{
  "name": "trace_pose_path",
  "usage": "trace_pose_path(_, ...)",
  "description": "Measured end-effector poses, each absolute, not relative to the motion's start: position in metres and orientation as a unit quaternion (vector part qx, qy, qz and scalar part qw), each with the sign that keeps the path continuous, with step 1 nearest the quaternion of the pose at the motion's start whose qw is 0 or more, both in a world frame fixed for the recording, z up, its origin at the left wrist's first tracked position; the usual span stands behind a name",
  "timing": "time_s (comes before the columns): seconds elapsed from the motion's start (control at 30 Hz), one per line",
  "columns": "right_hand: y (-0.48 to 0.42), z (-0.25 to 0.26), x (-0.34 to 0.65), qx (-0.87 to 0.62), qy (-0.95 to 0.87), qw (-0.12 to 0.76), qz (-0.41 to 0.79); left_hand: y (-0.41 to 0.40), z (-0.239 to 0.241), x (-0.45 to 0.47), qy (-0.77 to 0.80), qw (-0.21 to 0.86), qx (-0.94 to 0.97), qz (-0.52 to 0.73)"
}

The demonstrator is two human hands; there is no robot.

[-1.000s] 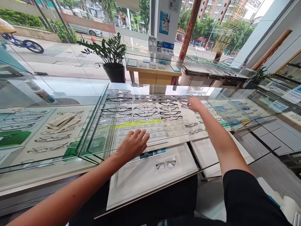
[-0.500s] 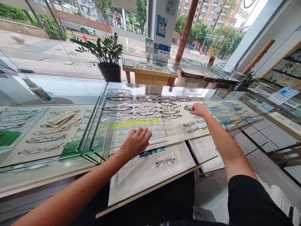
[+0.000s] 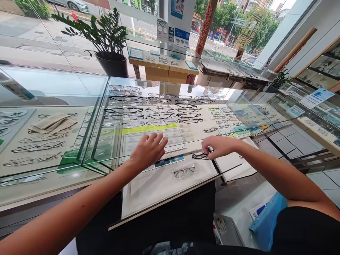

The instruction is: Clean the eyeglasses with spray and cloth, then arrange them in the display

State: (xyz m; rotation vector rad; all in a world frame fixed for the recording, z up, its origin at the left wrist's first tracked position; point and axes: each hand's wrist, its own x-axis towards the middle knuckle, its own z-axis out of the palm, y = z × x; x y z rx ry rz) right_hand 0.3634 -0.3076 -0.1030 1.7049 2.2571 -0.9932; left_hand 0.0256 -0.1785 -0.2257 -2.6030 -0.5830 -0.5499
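Head | right hand [image 3: 219, 146] pinches dark-framed glasses [image 3: 198, 156], partly hidden | left hand [image 3: 148, 150] spread, seemingly empty, palm hidden

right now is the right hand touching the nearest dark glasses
Touching: the head view shows the right hand gripping the dark glasses at one end.

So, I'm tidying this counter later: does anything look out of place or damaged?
The rumpled beige cloth at left looks odd: it lies bunched among neatly spread glasses. I can't see any spill or breakage.
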Motion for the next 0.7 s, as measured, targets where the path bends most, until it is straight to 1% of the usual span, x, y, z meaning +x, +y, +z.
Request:
trace_pose_path(0.07,-0.309,-0.122,0.346,0.551,0.753,0.124,-0.338,-0.178,-0.226,0.025,-0.209,0.209,-0.934,-0.201)
trace_pose_path(0.13,-0.306,-0.142,0.337,0.542,0.755,0.155,-0.335,-0.177,-0.227,0.025,-0.207,0.223,-0.932,-0.199)
trace_pose_path(0.2,-0.301,-0.162,0.334,0.537,0.758,0.167,-0.329,-0.177,-0.228,0.024,-0.206,0.231,-0.930,-0.200)
trace_pose_path(0.3,-0.291,-0.187,0.336,0.531,0.776,0.166,-0.298,-0.177,-0.230,0.022,-0.211,0.203,-0.933,-0.209)
trace_pose_path(0.4,-0.274,-0.209,0.338,0.525,0.807,0.171,-0.209,-0.177,-0.231,0.021,-0.217,0.184,-0.935,-0.210)
trace_pose_path(0.57,-0.232,-0.241,0.355,0.496,0.849,0.180,-0.032,-0.181,-0.226,0.018,-0.216,0.255,-0.923,-0.192)
trace_pose_path(0.7,-0.201,-0.259,0.388,0.508,0.847,0.154,0.030,-0.184,-0.224,0.016,-0.197,0.293,-0.913,-0.204)
